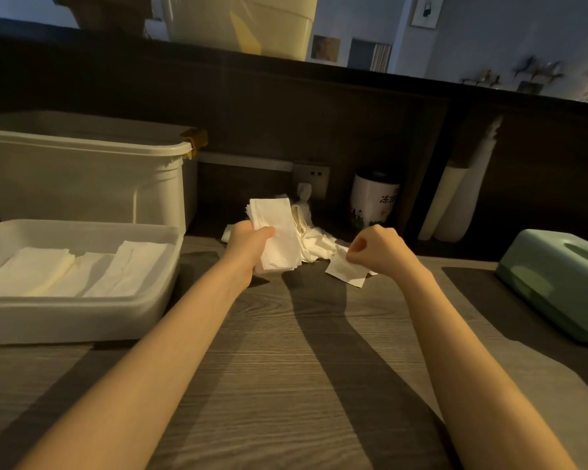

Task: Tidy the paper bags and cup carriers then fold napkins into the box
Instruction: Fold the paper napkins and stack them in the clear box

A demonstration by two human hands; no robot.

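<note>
My left hand (pixel 248 245) grips a stack of folded white napkins (pixel 279 232), held upright above the wooden counter. My right hand (pixel 375 247) pinches the corner of a single napkin (pixel 347 271) that lies partly on the counter. Between the hands sits a loose pile of crumpled white napkins (pixel 314 240). To the left stands a shallow white plastic box (pixel 157 300) with three folded napkins (pixel 75 269) laid side by side inside it.
A large lidded white bin (pixel 82 178) stands behind the box. A green tissue box (pixel 557 279) sits at the right edge. A white jar (pixel 374 198) and rolled paper (pixel 455 198) stand against the dark back panel. Bare wooden counter (pixel 286 368) lies in front.
</note>
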